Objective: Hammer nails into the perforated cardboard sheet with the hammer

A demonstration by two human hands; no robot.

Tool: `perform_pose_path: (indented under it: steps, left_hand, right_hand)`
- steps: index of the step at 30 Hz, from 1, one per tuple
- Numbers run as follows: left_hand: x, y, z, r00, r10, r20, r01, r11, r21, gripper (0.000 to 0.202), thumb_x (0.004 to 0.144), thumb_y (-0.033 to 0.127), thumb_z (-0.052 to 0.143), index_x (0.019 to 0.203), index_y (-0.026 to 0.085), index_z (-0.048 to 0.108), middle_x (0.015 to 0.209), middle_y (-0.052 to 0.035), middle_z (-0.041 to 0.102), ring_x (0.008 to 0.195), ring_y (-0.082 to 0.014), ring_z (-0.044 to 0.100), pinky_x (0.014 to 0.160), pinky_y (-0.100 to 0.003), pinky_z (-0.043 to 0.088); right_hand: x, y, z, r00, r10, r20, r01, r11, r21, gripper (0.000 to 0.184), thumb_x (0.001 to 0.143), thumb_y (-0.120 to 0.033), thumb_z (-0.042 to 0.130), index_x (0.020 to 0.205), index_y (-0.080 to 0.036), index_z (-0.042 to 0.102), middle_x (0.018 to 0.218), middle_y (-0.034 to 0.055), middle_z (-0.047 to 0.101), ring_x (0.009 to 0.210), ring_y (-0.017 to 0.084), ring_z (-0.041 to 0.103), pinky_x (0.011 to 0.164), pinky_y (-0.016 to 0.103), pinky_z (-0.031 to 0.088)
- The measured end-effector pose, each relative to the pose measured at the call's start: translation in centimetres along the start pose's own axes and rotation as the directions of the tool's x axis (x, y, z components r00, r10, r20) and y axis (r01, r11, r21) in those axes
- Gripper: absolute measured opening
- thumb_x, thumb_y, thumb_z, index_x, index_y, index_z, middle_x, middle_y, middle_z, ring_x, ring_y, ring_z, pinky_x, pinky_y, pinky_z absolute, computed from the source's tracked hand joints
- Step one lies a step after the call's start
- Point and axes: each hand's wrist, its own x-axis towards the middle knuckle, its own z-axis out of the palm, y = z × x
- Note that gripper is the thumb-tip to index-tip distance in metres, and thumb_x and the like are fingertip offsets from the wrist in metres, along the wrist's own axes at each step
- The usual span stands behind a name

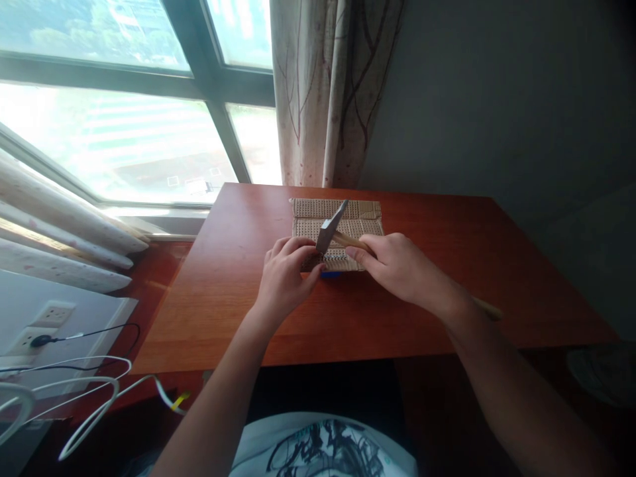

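Note:
My right hand [392, 262] is wrapped round the wooden handle of a hammer [325, 235]. The hammer's metal head points down over the front part of a piece of cardboard [338, 211] covered with rows of small dark dots or holes. At the cardboard's front left edge rests my left hand [285, 271], its thumb and fingers drawn together right beside the lower end of the head. Whatever they pinch, if anything, is too small to make out. A bit of something blue [330, 274] shows under the cardboard's front edge.
The cardboard lies on a reddish-brown wooden table [218, 298]. Partly behind my right forearm is a wooden, handle-like piece [489, 309]. Windows and curtains [308, 99] stand beyond the table. White cables [112, 397] loop at lower left near a wall socket [54, 315].

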Motion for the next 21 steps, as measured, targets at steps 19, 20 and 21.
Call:
perform_pose_path:
  steps: [19,20,21]
  left_hand:
    - [0.1,-0.7,0.4,1.0,0.023,-0.018,-0.024,0.996,-0.084,0.018,0.085,0.026,0.071,0.102,0.025,0.071,0.117,-0.0044,0.069,0.114,-0.0267,0.056,0.1,-0.044,0.05]
    - [0.1,-0.7,0.4,1.0,0.023,-0.019,-0.024,0.996,-0.085,0.018,0.085,0.027,0.071,0.102,0.025,0.071,0.117,-0.0044,0.069,0.114,-0.0266,0.056,0.1,-0.044,0.05]
    - [0.1,-0.7,0.4,1.0,0.022,-0.017,-0.024,0.996,-0.087,0.018,0.085,0.027,0.071,0.103,0.025,0.071,0.117,-0.0043,0.069,0.114,-0.0266,0.056,0.1,-0.044,0.05]
  right_hand:
    - [0.0,0.8,1.6,1.0,-0.005,0.017,0.005,1.0,-0.023,0.037,0.099,-0.046,0.047,0.072,-0.02,0.051,0.066,0.0012,0.06,0.061,0.014,0.052,0.059,0.028,0.028]
    - [0.0,0.8,1.6,1.0,-0.01,0.007,0.01,1.0,-0.012,0.037,0.099,-0.045,0.048,0.072,-0.02,0.05,0.066,0.0006,0.059,0.06,0.014,0.051,0.058,0.028,0.028]
    - [-0.1,0.8,1.4,1.0,-0.016,-0.013,0.016,1.0,0.008,0.038,0.099,-0.045,0.048,0.07,-0.021,0.049,0.064,-0.0003,0.057,0.059,0.013,0.049,0.057,0.028,0.028]
